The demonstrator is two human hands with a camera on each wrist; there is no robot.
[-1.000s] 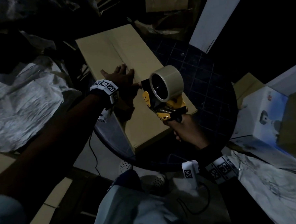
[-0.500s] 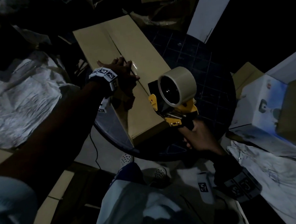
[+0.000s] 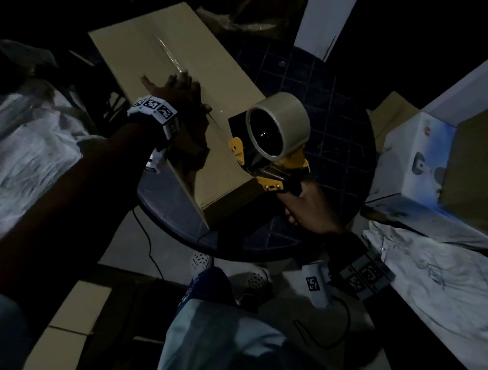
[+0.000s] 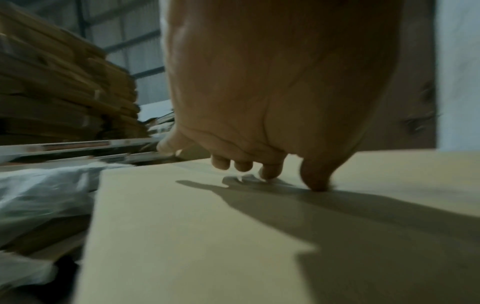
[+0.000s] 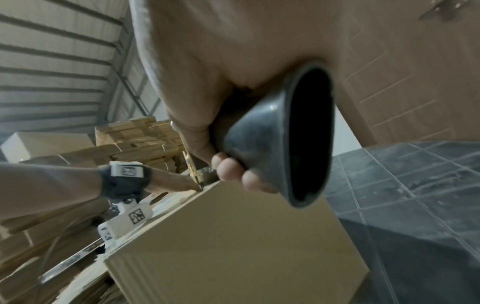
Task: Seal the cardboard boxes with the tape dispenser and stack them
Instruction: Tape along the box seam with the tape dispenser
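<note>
While the cardboard box (image 3: 193, 102) lies flat across the round tabletop (image 3: 339, 129), the left hand (image 3: 180, 93) rests on its top with fingers spread and straight, fingertips (image 4: 318, 183) pressing down on the centre seam. The right hand (image 3: 309, 207) is curled tight round the handle of the tape dispenser (image 3: 271, 143), which sits near the box's near end, close over the top; whether its blade is touching the cardboard I cannot tell. A shiny strip seems to run along the seam beyond the left hand — probably tape, though the light is poor. The risk, I judge, lies at this near edge: if the dispenser is pulled off at a slant, the tape may wander from the seam or tear ragged instead of folding cleanly down the end face. The box also overhangs the tabletop's rim — a hard tug could slide it toward the floor if the left hand eases.
</note>
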